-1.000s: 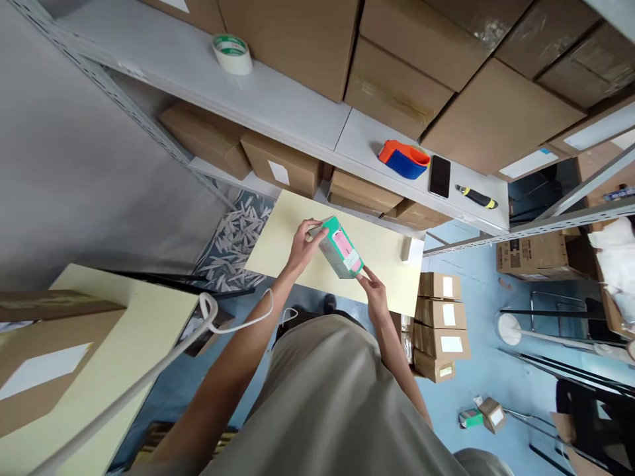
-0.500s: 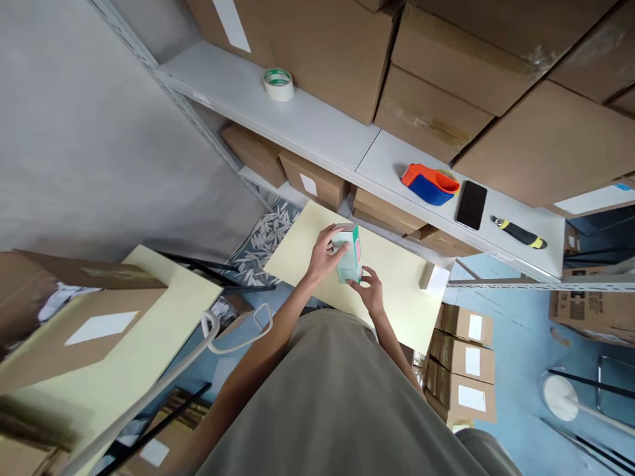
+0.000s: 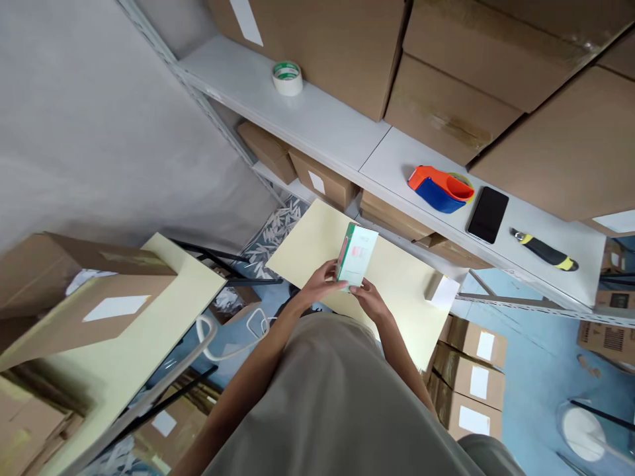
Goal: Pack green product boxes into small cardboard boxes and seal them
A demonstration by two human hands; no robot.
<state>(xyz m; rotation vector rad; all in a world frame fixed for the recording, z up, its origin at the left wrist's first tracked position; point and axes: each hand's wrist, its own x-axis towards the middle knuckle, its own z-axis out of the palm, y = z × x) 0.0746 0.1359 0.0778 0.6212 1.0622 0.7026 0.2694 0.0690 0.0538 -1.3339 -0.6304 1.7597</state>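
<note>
A small pale-green carton (image 3: 358, 259) with a darker green edge and a pink-red patch is held above the cream tabletop (image 3: 397, 284). My left hand (image 3: 321, 284) grips its lower left corner, thumb across the near end. At the lower right, my right hand (image 3: 370, 297) pinches the same end, so both thumbs nearly meet. The carton's far end points away from me, and its underside is hidden. A small white box (image 3: 443, 291) stands near the table's right edge, apart from my hands.
The grey shelf (image 3: 327, 119) beyond the table bears a tape roll (image 3: 288, 78), an orange-and-blue tape dispenser (image 3: 440, 189), a phone (image 3: 488, 214) and yellow-black pliers (image 3: 544, 251). Large cardboard boxes stand behind them. An open carton (image 3: 114, 291) is on the left table; labelled boxes (image 3: 476, 380) are stacked right.
The carton has been turned, so a different broad face with a pink-red patch shows. My left hand has slid from its upper side down to the lower corner. The view has shifted slightly.
</note>
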